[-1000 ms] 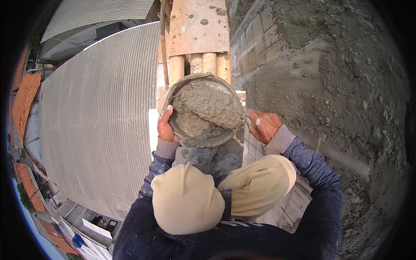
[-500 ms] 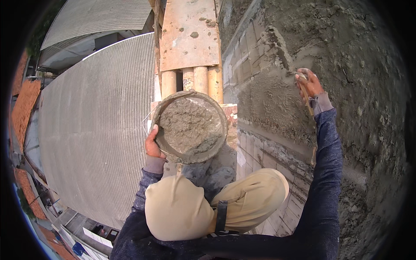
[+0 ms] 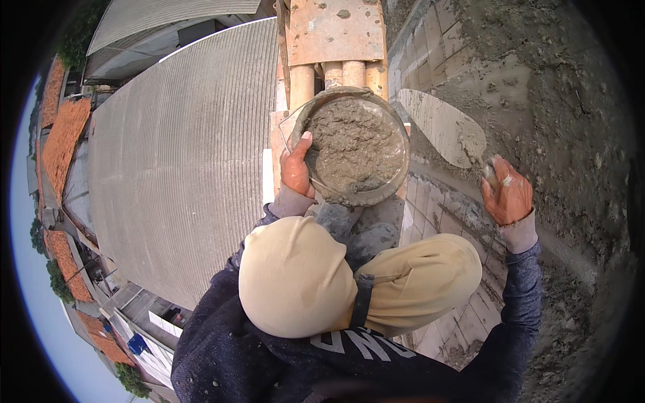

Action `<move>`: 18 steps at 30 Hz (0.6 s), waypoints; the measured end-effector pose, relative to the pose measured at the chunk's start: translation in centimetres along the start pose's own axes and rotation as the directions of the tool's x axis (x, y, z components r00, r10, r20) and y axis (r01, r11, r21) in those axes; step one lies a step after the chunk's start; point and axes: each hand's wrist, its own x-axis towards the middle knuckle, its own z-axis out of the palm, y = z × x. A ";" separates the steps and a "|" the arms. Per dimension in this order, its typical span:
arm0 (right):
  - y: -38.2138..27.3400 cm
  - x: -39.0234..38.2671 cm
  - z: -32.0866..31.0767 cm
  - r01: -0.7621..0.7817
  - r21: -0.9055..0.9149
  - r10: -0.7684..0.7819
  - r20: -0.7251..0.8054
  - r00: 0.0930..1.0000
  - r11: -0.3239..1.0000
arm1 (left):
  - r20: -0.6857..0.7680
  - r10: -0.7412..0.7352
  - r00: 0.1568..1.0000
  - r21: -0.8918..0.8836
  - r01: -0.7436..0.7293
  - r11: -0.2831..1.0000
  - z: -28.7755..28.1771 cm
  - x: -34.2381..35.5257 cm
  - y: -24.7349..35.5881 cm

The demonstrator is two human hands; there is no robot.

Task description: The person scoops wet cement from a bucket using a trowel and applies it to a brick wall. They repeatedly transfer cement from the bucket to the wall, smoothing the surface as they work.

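Note:
My left hand (image 3: 296, 168) grips the rim of a round grey bucket (image 3: 400, 171) filled with wet grey mortar (image 3: 351, 146), held in front of my knees. My right hand (image 3: 507, 195) is closed on the handle of a trowel (image 3: 443, 126), whose broad mortar-smeared blade points up and left along the wall (image 3: 544, 101). The wall on my right is covered with rough wet plaster above bare blocks. My beige trousers (image 3: 295, 275) and dark blue sleeves fill the lower part of the view.
A rusty metal plank on bamboo poles (image 3: 334, 40) runs ahead under the bucket. Far below on the left lies a grey corrugated roof (image 3: 181, 154), with orange tiled roofs (image 3: 60, 141) beyond. Bare block courses (image 3: 450, 221) show under my right arm.
My right hand has come down from high on the wall to beside the bucket, with the trowel blade now in sight. The bucket has risen slightly in the view.

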 end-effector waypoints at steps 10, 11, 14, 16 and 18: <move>-9.2 4.7 10.7 0.070 0.286 -0.191 0.418 0.888 0.956 | -0.058 0.142 0.988 0.059 -0.139 0.989 1.0 -0.5 -0.5; -8.7 4.2 10.4 0.008 0.289 -0.154 0.488 0.859 0.957 | -0.077 0.116 0.990 0.051 -0.112 0.992 0.7 -0.4 -0.6; -7.2 3.6 9.1 0.021 0.290 -0.136 0.381 0.915 0.957 | -0.087 0.109 0.990 -0.012 -0.111 0.994 0.1 -0.3 -0.5; -6.8 3.7 8.9 0.094 0.217 -0.167 0.348 0.923 0.972 | -0.047 0.087 0.995 -0.078 -0.091 0.993 0.0 -0.2 -0.5; -6.7 3.9 9.3 0.179 0.205 -0.238 0.313 0.919 0.962 | 0.032 0.086 0.996 -0.142 -0.081 0.987 -0.3 -0.1 -0.2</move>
